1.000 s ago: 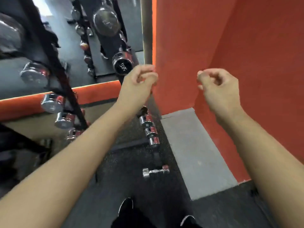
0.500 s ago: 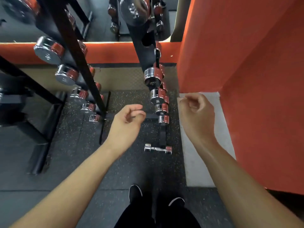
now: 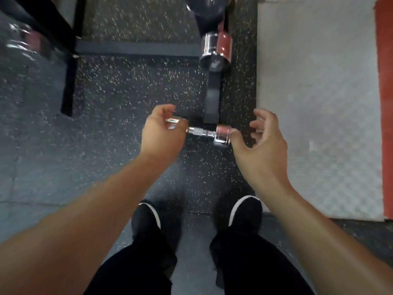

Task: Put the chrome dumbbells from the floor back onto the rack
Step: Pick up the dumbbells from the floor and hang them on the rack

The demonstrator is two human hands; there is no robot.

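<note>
A small chrome dumbbell (image 3: 200, 132) lies on the speckled black floor mat, at the foot of the black rack (image 3: 212, 99). My left hand (image 3: 161, 129) is curled around its left head, which shows between thumb and fingers. My right hand (image 3: 260, 138) hovers at the right head with fingers spread; its thumb touches or nearly touches that head. Another chrome dumbbell (image 3: 214, 52) with a red band sits in the rack's lowest slot, just beyond.
The rack's other leg (image 3: 68, 81) and crossbar (image 3: 136, 48) lie to the left and ahead. A grey floor panel (image 3: 319, 103) and the orange wall base (image 3: 385, 103) are on the right. My black shoes (image 3: 246, 211) stand just behind the dumbbell.
The view has tipped down from the rack to the floor. Both hands dropped to the floor dumbbell; the left closed on its left head, the right opened by the right head.
</note>
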